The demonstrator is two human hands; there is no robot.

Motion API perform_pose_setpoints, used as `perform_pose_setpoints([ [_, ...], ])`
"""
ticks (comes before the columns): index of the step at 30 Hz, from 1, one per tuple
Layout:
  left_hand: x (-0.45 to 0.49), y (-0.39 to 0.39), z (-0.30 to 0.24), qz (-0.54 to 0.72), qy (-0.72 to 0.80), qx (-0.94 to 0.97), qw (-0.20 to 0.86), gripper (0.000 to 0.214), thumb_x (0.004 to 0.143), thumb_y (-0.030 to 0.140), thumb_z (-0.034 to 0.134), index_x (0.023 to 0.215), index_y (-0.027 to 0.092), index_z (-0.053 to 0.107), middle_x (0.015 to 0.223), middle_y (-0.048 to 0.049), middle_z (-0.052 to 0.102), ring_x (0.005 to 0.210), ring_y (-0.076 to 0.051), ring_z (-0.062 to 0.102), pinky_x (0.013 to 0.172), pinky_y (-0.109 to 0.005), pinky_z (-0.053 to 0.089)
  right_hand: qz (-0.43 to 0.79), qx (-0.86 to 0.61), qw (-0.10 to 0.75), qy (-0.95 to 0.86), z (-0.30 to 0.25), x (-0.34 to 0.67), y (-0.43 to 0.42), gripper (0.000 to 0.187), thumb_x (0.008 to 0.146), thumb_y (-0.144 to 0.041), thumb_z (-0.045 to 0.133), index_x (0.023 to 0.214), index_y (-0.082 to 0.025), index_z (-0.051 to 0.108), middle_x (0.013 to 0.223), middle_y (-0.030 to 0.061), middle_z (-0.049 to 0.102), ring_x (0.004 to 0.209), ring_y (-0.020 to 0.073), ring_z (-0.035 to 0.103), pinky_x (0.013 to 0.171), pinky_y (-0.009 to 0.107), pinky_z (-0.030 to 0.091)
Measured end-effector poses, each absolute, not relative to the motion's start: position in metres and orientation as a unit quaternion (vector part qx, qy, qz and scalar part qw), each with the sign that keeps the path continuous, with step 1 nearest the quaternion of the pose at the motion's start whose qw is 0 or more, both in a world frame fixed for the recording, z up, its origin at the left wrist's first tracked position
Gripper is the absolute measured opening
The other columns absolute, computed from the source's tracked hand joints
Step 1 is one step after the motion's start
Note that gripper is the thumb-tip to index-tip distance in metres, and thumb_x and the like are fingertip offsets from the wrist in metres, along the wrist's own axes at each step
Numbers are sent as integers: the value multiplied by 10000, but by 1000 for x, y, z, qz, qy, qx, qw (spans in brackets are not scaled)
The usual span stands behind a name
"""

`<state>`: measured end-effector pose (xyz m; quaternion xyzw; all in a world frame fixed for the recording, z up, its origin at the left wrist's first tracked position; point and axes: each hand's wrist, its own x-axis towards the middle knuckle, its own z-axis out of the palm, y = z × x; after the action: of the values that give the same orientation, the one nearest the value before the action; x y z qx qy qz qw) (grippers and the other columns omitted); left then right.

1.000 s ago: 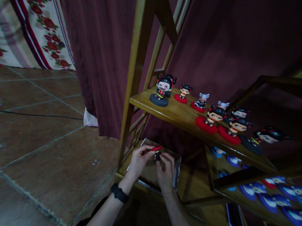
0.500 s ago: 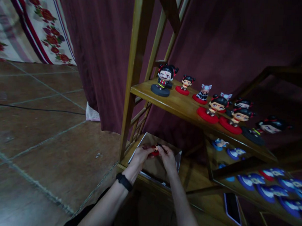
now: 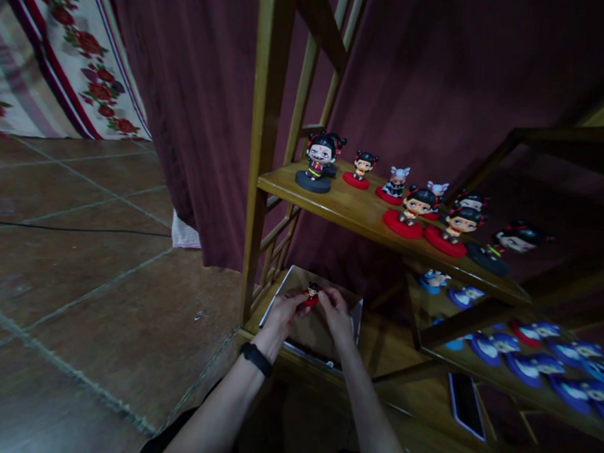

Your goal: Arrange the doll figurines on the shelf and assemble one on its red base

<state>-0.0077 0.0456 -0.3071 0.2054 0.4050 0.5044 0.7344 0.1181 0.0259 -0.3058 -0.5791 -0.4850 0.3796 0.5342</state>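
Observation:
A small figurine [image 3: 312, 291] with black hair buns and a red base is held over an open shallow box [image 3: 317, 331] on the lower shelf. My left hand [image 3: 284, 312], with a black band at its wrist, is closed on the figurine's red base from the left. From the right, the fingers of my right hand [image 3: 336, 311] are pinched at the figurine's side; their tips are partly hidden. The box has pale walls and a brown inside.
Several figurines on red or dark bases, such as a dark-based one [image 3: 317, 162], stand on the upper shelf [image 3: 343, 205]. Blue-based figurines [image 3: 494, 347] occupy a shelf at right, above a phone [image 3: 467, 405]. A wooden post [image 3: 262, 151] rises left of the box.
The figurine now shows more of its face and stands more upright between my hands. My right fingers have shifted slightly off its head to its side. The view has moved a little.

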Motion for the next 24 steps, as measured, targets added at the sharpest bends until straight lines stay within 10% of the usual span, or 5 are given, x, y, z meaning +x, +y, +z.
perform_pose_setpoints([
  [24,3,44,-315,514,419,230,712,166,550,159,737,676,80,663,621,-63,657,468,-91,562,464,-194,458,580,-504,578,-277,-310,108,22,184,521,-262,734,656,-183,638,703,2,663,669,141,602,672,274,464],
])
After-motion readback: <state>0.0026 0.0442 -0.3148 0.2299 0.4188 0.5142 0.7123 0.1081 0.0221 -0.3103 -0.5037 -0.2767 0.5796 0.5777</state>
